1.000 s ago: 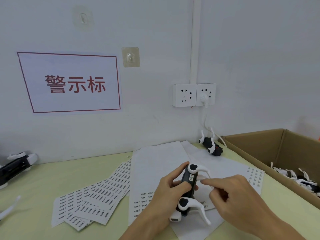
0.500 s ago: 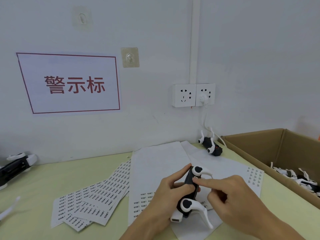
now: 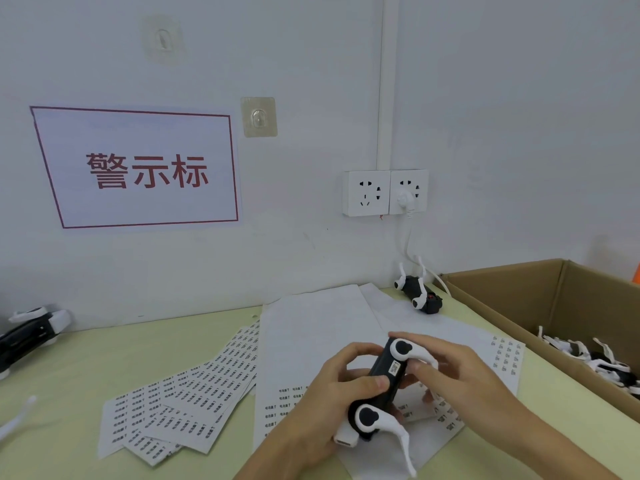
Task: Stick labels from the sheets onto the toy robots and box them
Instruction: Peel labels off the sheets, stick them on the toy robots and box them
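Note:
A black toy robot (image 3: 382,382) with white legs is held above the label sheets in the lower middle. My left hand (image 3: 332,403) grips its body, thumb across the black side. My right hand (image 3: 457,379) wraps the robot's far side, fingers at the upper white leg. A small white label (image 3: 396,368) sits on the robot's black body. A fan of full label sheets (image 3: 187,400) lies to the left. A mostly used sheet (image 3: 311,341) lies under my hands. A cardboard box (image 3: 540,299) at the right holds several robots (image 3: 595,358).
Another toy robot (image 3: 417,292) lies by the wall near the box corner, below a wall socket (image 3: 384,192) with a plugged white cable. A further robot (image 3: 31,332) lies at the far left edge. The wall stands close behind the pale green table (image 3: 104,355).
My right hand went from pressing one fingertip on the robot's body to wrapping around its far side. The robot has tilted slightly and the label shows on its body.

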`<state>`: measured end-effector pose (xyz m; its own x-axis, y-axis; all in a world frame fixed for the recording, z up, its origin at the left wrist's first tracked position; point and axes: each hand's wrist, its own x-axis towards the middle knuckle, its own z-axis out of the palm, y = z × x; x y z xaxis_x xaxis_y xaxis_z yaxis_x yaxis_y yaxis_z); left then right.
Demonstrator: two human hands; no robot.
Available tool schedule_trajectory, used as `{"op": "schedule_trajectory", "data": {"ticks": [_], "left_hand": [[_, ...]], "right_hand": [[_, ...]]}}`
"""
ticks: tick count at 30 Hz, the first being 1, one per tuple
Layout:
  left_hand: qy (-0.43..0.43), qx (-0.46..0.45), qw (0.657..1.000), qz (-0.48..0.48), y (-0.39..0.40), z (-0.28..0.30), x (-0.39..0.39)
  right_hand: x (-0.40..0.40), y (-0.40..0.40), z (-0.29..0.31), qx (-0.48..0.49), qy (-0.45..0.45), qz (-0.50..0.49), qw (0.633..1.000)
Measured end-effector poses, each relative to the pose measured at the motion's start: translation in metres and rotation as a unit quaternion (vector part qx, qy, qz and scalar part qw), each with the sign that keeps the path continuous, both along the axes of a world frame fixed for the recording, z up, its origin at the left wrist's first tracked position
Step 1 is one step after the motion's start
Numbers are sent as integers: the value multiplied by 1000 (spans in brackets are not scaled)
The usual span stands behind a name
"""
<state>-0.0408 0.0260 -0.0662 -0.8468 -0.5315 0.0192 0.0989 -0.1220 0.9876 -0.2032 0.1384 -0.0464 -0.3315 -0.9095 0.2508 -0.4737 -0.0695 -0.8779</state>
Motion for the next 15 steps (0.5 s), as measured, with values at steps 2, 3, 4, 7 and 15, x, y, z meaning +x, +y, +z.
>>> {"op": "schedule_trajectory", "data": {"ticks": [2, 3, 4, 7, 15], "left_hand": [[6, 1, 1000, -3, 1, 0, -1], [12, 9, 1000, 4, 1, -1, -1], [20, 26, 999, 17, 0, -1, -1], [63, 89, 993, 33, 0, 0, 1], [142, 167, 973, 75, -2, 1, 1]], "right_hand": [[2, -1, 1, -21, -14, -22, 999], [2, -1, 0, -31, -22, -37, 999], [2, -2, -2, -38, -31, -55, 997], [3, -5, -9, -46, -73, -99, 991], [5, -14, -17, -34, -168, -114, 979]]}}
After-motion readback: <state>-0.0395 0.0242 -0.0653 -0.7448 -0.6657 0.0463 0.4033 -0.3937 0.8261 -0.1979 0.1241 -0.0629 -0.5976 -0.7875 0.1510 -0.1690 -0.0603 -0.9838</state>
